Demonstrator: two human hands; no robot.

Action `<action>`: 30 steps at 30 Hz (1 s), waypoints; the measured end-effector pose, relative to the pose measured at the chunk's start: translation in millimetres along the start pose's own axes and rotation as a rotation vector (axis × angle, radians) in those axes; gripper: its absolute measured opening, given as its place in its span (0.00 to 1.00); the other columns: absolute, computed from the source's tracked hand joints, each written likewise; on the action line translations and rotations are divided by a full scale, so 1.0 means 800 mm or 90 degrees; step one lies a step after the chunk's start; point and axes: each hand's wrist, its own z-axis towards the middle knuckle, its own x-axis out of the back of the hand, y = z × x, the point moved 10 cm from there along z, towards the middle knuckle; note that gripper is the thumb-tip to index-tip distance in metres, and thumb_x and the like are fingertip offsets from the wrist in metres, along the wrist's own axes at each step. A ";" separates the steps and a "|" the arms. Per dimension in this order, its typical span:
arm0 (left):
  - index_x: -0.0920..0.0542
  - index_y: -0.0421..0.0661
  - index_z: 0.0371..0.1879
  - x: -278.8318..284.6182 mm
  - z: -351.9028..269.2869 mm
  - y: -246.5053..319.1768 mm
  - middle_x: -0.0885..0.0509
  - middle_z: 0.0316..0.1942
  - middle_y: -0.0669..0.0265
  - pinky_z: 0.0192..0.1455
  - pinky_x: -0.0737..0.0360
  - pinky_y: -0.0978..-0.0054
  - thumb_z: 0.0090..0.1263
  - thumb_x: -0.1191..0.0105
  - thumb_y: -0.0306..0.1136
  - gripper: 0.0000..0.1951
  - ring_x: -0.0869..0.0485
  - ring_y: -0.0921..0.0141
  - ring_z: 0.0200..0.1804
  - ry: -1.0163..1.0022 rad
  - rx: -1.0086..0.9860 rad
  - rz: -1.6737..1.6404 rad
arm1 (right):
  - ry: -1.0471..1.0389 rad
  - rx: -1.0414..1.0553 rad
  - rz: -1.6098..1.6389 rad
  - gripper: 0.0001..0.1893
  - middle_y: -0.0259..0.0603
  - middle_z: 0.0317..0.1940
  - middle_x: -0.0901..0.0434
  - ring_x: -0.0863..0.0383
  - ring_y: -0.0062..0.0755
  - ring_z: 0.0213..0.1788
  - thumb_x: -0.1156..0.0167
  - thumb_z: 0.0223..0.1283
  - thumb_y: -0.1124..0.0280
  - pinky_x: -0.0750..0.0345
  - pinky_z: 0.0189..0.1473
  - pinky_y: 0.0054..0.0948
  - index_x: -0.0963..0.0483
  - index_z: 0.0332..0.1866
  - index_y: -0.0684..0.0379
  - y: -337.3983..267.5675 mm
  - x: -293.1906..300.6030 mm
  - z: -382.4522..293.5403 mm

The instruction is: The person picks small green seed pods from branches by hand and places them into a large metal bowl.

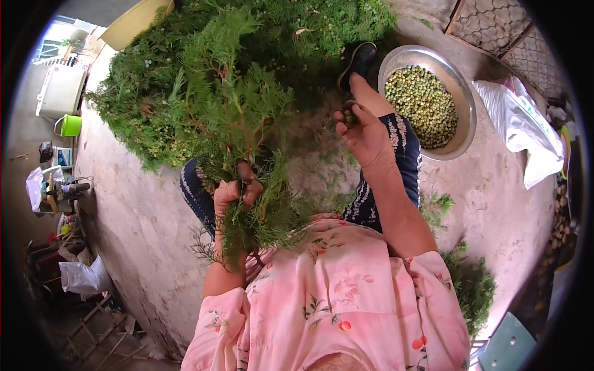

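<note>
My left hand (236,188) is closed around the stem of a leafy conifer branch (241,116), whose green sprays stand up past my knee and hang down over my forearm. My right hand (366,134) is raised over my right knee, palm up, with several small green cones (348,117) held in its curled fingers. Beside my right leg a round metal basin (468,132) holds a heap of small green-brown cones (420,106). A large pile of cut conifer branches (139,111) lies on the floor in front of me.
A white woven sack (522,125) lies right of the basin. Loose sprigs (471,287) are on the concrete floor (144,232) at my right. Far left stand a bright green bucket (70,125), a pale chest (61,90) and another white sack (86,276). A yellow container (134,25) is behind the pile.
</note>
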 end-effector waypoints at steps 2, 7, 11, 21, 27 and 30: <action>0.31 0.42 0.29 0.058 -0.002 -0.009 0.34 0.15 0.69 0.16 0.47 0.80 0.52 0.50 0.29 0.08 0.40 0.78 0.16 0.086 -0.019 0.043 | 0.064 -0.013 0.049 0.06 0.42 0.31 0.27 0.26 0.37 0.34 0.52 0.60 0.73 0.29 0.29 0.29 0.31 0.38 0.64 -0.001 0.020 0.014; 0.29 0.42 0.40 0.056 0.012 0.063 0.30 0.23 0.71 0.20 0.36 0.82 0.57 0.48 0.33 0.14 0.35 0.78 0.22 0.296 -0.079 0.012 | 0.112 0.311 -0.262 0.15 0.46 0.48 0.31 0.32 0.44 0.51 0.61 0.66 0.67 0.32 0.53 0.41 0.38 0.50 0.67 -0.176 0.073 0.022; 0.29 0.45 0.40 0.100 0.032 0.106 0.30 0.22 0.74 0.22 0.32 0.78 0.61 0.47 0.41 0.14 0.32 0.76 0.21 0.245 -0.103 0.037 | 0.138 0.468 -0.355 0.20 0.53 0.60 0.46 0.52 0.51 0.65 0.65 0.67 0.69 0.46 0.62 0.61 0.46 0.58 0.71 -0.260 0.096 0.019; 0.28 0.43 0.35 0.179 0.059 0.131 0.30 0.17 0.75 0.24 0.40 0.79 0.70 0.59 0.39 0.12 0.39 0.80 0.15 0.365 -0.130 -0.044 | 0.124 0.159 -0.177 0.06 0.45 0.28 0.25 0.25 0.36 0.26 0.54 0.59 0.79 0.23 0.32 0.30 0.32 0.39 0.67 -0.051 0.137 0.173; 0.30 0.47 0.31 0.188 0.039 0.120 0.35 0.11 0.74 0.23 0.42 0.78 0.72 0.65 0.43 0.14 0.41 0.78 0.14 0.331 -0.027 -0.167 | 0.267 0.029 -0.791 0.10 0.42 0.27 0.22 0.22 0.39 0.27 0.50 0.55 0.75 0.25 0.30 0.28 0.28 0.42 0.64 0.079 0.275 0.227; 0.30 0.49 0.31 0.203 0.020 0.104 0.29 0.14 0.69 0.30 0.33 0.74 0.72 0.69 0.49 0.18 0.34 0.74 0.17 0.310 0.060 -0.193 | -0.044 0.077 -1.267 0.17 0.47 0.39 0.24 0.25 0.50 0.40 0.45 0.50 0.72 0.27 0.44 0.35 0.29 0.48 0.61 0.170 0.222 0.227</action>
